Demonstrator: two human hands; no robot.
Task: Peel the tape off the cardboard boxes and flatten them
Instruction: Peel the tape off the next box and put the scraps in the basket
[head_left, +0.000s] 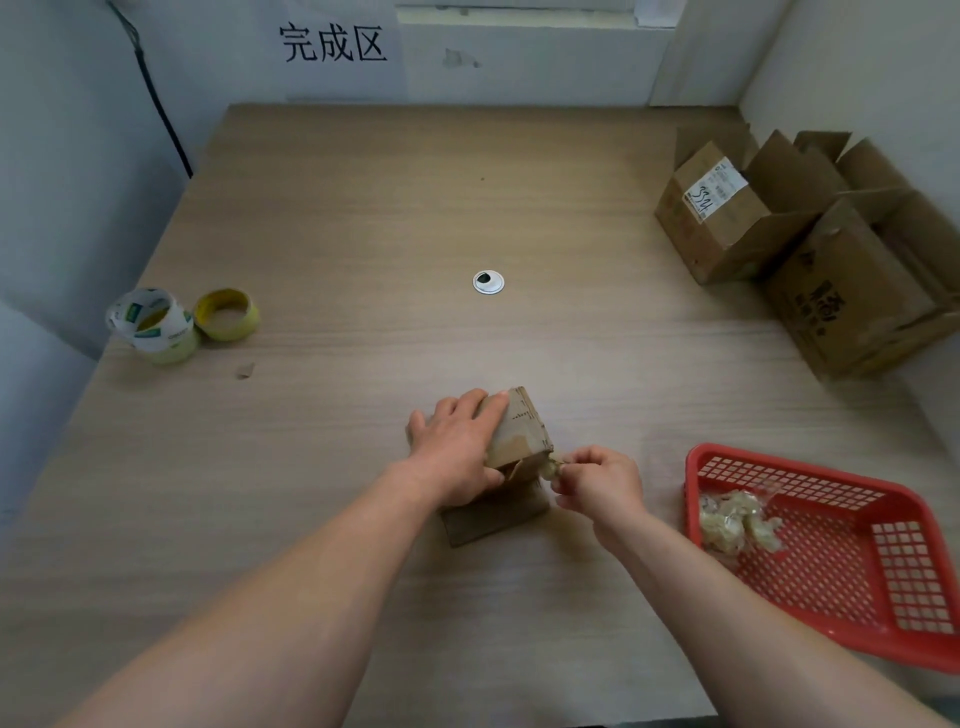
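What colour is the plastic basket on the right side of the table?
The basket is red, with a grid of small holes; the head view shows it.

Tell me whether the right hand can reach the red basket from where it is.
Probably yes. The right hand pinches a tape wad at the corner of the box, and the basket sits just to its right with only bare table between. Its open top faces up.

Your left hand (457, 447) and right hand (597, 486) are bare. Behind each wrist the arm runs on uncovered: the left forearm (291, 597) and the right forearm (727, 608) show bare all the way back to the lower edge of view.
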